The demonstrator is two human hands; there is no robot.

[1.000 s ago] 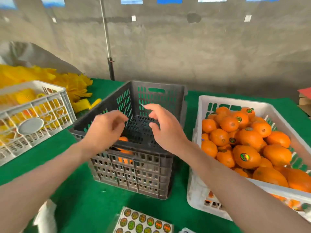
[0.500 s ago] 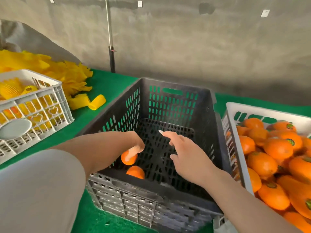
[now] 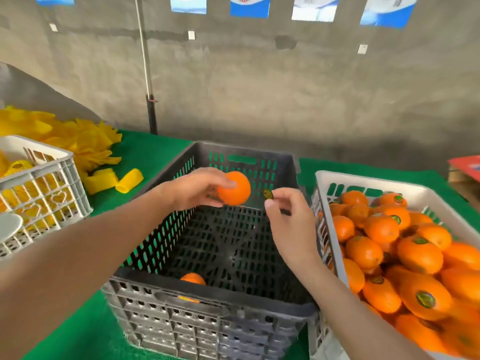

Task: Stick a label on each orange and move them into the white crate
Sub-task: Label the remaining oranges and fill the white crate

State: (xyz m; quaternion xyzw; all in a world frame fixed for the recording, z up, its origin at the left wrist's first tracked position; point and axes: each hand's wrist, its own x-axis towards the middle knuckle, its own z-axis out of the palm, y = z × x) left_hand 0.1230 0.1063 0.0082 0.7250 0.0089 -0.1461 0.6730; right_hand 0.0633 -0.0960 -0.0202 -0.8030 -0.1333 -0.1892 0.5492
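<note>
Holds an orange [image 3: 235, 188] in the left hand [image 3: 192, 189], fingers and thumb curled round it, up over the open grey crate [image 3: 207, 315]. Pinches a small round label [image 3: 268, 194] between thumb and forefinger of the right hand [image 3: 288, 219], just right of the orange and not touching it. Has a second orange [image 3: 193, 278] lying beneath the left forearm, on the grey crate's floor against its near wall. Has, right of the right hand, a white crate [image 3: 368, 181] heaped with oranges [image 3: 419, 252], several bearing labels. Has, left of the left forearm, a white basket [image 3: 65, 178] of yellow foam nets [image 3: 15, 166] on the green tabletop [image 3: 150, 152].
</note>
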